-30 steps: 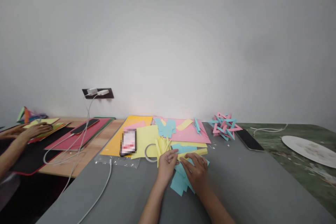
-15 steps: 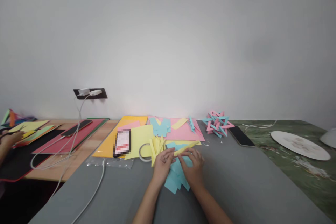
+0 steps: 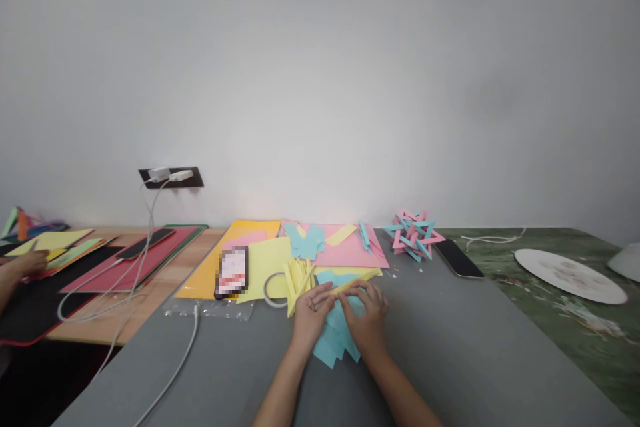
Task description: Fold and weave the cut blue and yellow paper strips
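Observation:
A narrow folded yellow paper strip (image 3: 367, 275) is pinched between my left hand (image 3: 309, 317) and my right hand (image 3: 366, 317), with its far end pointing up to the right. Under both hands lie several light blue paper pieces (image 3: 331, 345). Just left of my left hand is a bundle of folded yellow strips (image 3: 298, 280), beside a roll of tape (image 3: 273, 290). Behind, blue cut pieces (image 3: 306, 242) rest on a pink sheet (image 3: 345, 255). A pink and blue woven paper star (image 3: 414, 235) stands at the back right.
A phone with a blurred screen (image 3: 233, 271) lies on coloured sheets, a black phone (image 3: 459, 259) at right. White cables (image 3: 173, 373) cross the left side. A white plate (image 3: 570, 275) sits on the green surface. Another person's hand (image 3: 27, 265) works at far left.
My hands keep almost the same position around the yellow strip. At far left, the other person's hand has moved slightly to the right over the papers.

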Action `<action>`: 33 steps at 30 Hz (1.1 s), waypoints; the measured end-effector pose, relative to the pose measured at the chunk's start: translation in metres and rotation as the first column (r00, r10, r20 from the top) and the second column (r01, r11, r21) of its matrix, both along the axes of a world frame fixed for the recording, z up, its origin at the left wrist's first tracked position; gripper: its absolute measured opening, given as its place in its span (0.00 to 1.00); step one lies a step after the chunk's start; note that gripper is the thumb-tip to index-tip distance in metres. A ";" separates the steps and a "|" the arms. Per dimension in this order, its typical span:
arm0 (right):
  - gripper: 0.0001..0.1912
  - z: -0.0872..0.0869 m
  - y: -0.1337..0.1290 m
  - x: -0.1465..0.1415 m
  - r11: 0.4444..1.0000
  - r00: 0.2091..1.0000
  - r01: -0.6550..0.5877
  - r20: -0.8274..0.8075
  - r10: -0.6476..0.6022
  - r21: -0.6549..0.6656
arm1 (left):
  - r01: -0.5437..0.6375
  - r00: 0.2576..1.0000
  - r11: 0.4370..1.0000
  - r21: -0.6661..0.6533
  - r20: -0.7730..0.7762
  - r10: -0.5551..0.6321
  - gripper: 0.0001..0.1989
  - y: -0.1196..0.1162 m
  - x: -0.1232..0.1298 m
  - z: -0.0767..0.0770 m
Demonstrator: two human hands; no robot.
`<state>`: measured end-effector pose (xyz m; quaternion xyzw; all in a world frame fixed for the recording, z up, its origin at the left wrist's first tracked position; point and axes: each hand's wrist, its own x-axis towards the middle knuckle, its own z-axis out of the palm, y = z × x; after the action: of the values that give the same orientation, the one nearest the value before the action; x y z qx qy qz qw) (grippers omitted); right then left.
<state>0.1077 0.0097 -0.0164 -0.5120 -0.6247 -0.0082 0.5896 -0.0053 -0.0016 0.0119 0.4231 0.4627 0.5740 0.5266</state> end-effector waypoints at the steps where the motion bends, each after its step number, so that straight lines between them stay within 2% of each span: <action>1: 0.10 0.000 0.000 0.000 1.000 1.000 0.009 0.004 -0.009 -0.001 | -0.007 1.000 1.000 -0.002 0.001 0.007 0.20 0.000 0.000 -0.001; 10: 0.10 0.004 -0.004 -0.002 0.998 0.998 0.058 -0.024 -0.058 -0.018 | -0.044 0.996 0.999 -0.026 0.082 0.046 0.19 -0.001 0.005 -0.003; 14: 0.17 0.007 -0.007 -0.002 0.991 0.976 0.120 -0.175 -0.130 -0.063 | -0.110 0.985 0.993 -0.047 0.126 0.115 0.20 -0.001 0.005 -0.002; 16: 0.18 0.005 -0.007 -0.003 0.989 0.966 0.057 -0.244 -0.090 -0.137 | -0.138 0.979 0.990 -0.041 0.143 0.143 0.22 -0.002 0.004 -0.001; 19: 0.15 0.001 -0.007 -0.005 0.951 0.941 -0.193 -0.321 0.110 -0.240 | -0.111 0.980 0.993 -0.034 0.165 0.115 0.22 -0.003 0.004 -0.001; 21: 0.14 -0.001 -0.006 -0.006 0.917 0.901 -0.302 -0.391 0.185 -0.261 | -0.071 0.982 0.997 -0.034 0.172 0.076 0.22 -0.005 0.005 -0.001; 24: 0.14 -0.005 -0.004 -0.005 0.897 0.858 -0.341 -0.483 0.175 -0.281 | -0.059 0.985 0.998 -0.011 0.162 0.060 0.20 -0.005 0.007 -0.004; 28: 0.14 -0.009 -0.002 -0.005 0.870 0.813 -0.372 -0.565 0.138 -0.324 | -0.098 0.987 0.995 -0.008 0.131 0.098 0.20 -0.005 0.009 -0.006; 33: 0.15 -0.010 -0.002 -0.005 0.858 0.765 -0.416 -0.626 0.151 -0.301 | -0.129 0.987 0.992 -0.015 0.093 0.130 0.21 -0.003 0.009 -0.007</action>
<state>0.1025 0.0077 -0.0267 -0.5013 -0.4719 0.3760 0.6202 0.0035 -0.0048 0.0048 0.3625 0.4665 0.6242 0.5112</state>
